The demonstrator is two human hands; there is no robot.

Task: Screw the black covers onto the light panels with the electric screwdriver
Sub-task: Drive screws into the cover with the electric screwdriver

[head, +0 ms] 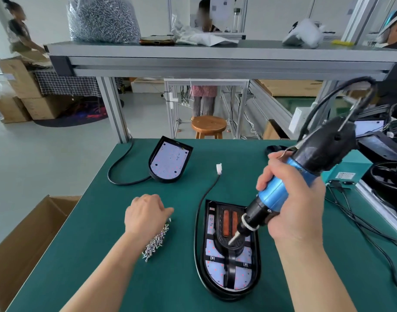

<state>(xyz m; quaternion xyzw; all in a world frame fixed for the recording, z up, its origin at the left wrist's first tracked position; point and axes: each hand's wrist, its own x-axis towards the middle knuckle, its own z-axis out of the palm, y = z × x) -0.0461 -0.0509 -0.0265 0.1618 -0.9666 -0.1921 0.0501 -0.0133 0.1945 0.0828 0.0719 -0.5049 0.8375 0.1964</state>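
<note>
A light panel (229,275) with a black cover (232,246) fitted over its white LED board lies near the table's front. My right hand (292,199) grips the blue and black electric screwdriver (276,194), tilted, its bit touching the cover's middle. My left hand (145,213) hovers palm down over a pile of silver screws (157,243), fingers curled at the pile's far end; whether they pinch a screw is hidden. A second light panel (168,159) without a cover lies farther back on the green table (116,255).
The near panel's black cable ends in a white connector (219,169). A teal box (346,174) and tangled cables sit at the right. An open cardboard box (24,244) stands left of the table. An aluminium shelf (215,57) overhead holds a bag of screws (103,19).
</note>
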